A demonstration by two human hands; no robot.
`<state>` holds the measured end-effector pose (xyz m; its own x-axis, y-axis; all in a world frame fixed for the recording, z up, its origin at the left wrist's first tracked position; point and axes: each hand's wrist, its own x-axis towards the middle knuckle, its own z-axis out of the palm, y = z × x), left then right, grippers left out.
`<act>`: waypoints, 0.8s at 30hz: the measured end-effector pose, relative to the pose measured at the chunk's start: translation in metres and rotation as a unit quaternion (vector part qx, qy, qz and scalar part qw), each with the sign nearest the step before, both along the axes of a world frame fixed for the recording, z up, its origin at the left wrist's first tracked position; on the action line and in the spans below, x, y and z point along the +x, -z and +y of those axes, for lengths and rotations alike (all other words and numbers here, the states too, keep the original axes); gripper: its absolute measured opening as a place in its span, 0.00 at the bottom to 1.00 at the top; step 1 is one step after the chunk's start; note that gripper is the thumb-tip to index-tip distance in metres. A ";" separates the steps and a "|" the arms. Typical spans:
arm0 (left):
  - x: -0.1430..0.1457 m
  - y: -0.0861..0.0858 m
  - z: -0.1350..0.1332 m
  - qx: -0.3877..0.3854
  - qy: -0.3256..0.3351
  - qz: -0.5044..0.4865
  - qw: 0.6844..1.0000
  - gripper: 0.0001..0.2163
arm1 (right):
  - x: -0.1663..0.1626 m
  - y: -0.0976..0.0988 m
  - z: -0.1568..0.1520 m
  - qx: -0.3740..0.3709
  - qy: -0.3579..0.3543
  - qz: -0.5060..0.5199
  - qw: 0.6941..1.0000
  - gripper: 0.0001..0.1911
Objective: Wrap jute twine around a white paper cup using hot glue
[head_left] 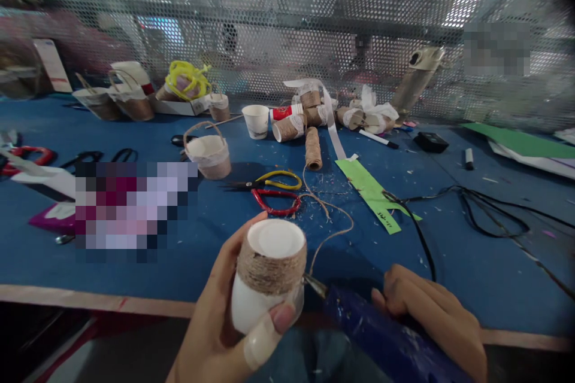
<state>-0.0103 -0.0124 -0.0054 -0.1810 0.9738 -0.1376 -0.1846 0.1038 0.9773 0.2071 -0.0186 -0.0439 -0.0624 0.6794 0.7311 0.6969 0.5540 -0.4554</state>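
My left hand (242,317) is wrapped round a white paper cup (251,302), its base facing up and tilted toward me. Jute twine (272,272) is wound in close rows round the cup's upper half. A strip of tape covers part of my left thumb. My right hand (426,311) grips a blue hot glue gun (377,329), whose metal nozzle meets the cup's right side beside the twine. From there the loose twine runs over the table to a twine spool (313,149). Scissors (274,188) with one yellow and one red handle lie just beyond the cup.
A small twine-handled basket (209,155) stands left of the scissors. A green paper strip (372,194) and a black cord (476,209) lie to the right. Wrapped cups (287,127) and a white paper cup (256,121) sit at the back, before a perforated metal screen (251,30).
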 end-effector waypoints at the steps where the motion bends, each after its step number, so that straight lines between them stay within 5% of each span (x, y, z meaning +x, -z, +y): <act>1: 0.000 0.000 0.000 -0.002 -0.002 -0.003 1.000 0.41 | 0.000 -0.001 0.001 0.001 0.002 -0.002 1.000 0.23; 24: 0.000 -0.001 0.001 -0.024 0.006 0.010 1.000 0.41 | -0.001 -0.001 0.003 0.011 0.011 0.012 1.000 0.23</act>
